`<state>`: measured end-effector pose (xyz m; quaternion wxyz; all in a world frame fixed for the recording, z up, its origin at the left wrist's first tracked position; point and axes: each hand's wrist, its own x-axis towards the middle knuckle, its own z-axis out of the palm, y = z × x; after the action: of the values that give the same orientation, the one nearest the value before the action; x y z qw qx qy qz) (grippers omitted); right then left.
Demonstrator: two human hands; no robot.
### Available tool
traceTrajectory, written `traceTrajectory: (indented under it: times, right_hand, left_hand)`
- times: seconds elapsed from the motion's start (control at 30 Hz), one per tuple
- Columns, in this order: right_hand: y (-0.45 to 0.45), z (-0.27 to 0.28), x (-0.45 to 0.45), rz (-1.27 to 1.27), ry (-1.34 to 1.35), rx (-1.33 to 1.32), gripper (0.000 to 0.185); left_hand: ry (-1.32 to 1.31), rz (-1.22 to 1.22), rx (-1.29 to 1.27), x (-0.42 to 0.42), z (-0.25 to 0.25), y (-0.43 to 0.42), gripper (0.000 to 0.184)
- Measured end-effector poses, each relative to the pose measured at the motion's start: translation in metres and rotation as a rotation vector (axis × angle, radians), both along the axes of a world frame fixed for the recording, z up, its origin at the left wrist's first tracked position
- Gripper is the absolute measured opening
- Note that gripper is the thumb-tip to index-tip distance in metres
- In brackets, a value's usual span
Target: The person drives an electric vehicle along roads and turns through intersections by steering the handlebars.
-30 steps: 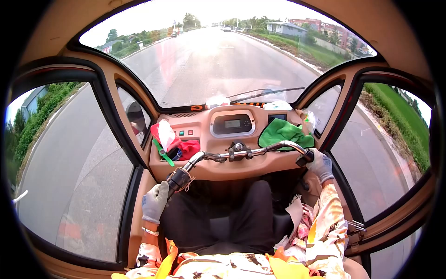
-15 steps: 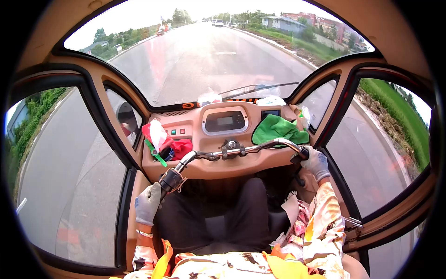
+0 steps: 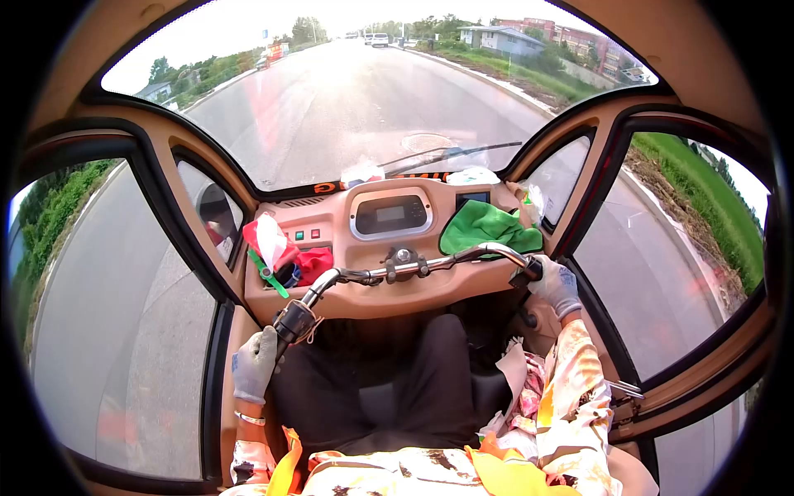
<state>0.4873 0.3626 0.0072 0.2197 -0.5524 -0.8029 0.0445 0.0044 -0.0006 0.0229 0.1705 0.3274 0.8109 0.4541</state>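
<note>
Inside a small enclosed vehicle, a chrome handlebar (image 3: 397, 271) spans the space above my dark-trousered knees. My left hand (image 3: 255, 365), in a grey glove, is closed round its black left grip (image 3: 289, 324). The other end has my gloved right hand (image 3: 556, 286) wrapped round the right grip. Behind the bar, the tan dashboard holds a display panel (image 3: 390, 213). A green cloth (image 3: 490, 229) lies on its right side. In the left tray sit a red cloth (image 3: 314, 264), a red-and-white bundle (image 3: 269, 240) and a green strap (image 3: 266, 274).
Through the windshield a grey road (image 3: 347, 107) runs ahead, with a white vehicle (image 3: 380, 40) far off. A wiper (image 3: 455, 155) crosses the glass low down. Grass (image 3: 703, 198) and a kerb border the right side; bushes (image 3: 62, 211) line the left.
The dashboard and handlebar have shifted left and slightly down in view. The roadside scenery has moved, and a round cover shows on the road ahead. Both hands keep their hold.
</note>
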Motion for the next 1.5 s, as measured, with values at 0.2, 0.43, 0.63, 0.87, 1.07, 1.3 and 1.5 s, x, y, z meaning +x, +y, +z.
traceTrajectory:
  times: [0.2, 0.43, 0.63, 0.87, 1.07, 1.3, 1.5]
  right_hand:
    - [-0.003, 0.002, -0.002, -0.013, 0.019, 0.007, 0.047]
    - [-0.007, 0.016, -0.004, -0.017, -0.017, -0.085, 0.060]
    - [0.000, 0.016, -0.003, -0.007, -0.017, -0.034, 0.059]
    - [-0.006, 0.010, -0.003, -0.034, -0.037, -0.104, 0.060]
    - [0.003, 0.018, -0.005, -0.023, -0.085, -0.157, 0.054]
    - [0.003, 0.017, -0.002, -0.015, -0.104, -0.159, 0.051]
    - [0.006, 0.010, 0.001, -0.023, -0.111, -0.096, 0.051]
  left_hand:
    - [0.035, -0.001, -0.017, 0.000, 0.003, 0.002, 0.056]
    - [0.005, 0.007, -0.016, 0.004, 0.006, 0.003, 0.057]
    - [0.017, -0.008, -0.030, -0.001, 0.000, 0.001, 0.059]
    - [0.019, -0.009, -0.023, -0.002, -0.004, 0.003, 0.059]
    - [-0.050, -0.030, 0.016, 0.000, -0.001, 0.004, 0.058]
    - [-0.039, -0.038, -0.033, -0.009, -0.013, 0.007, 0.061]
    - [-0.025, -0.073, 0.068, -0.010, -0.017, 0.004, 0.061]
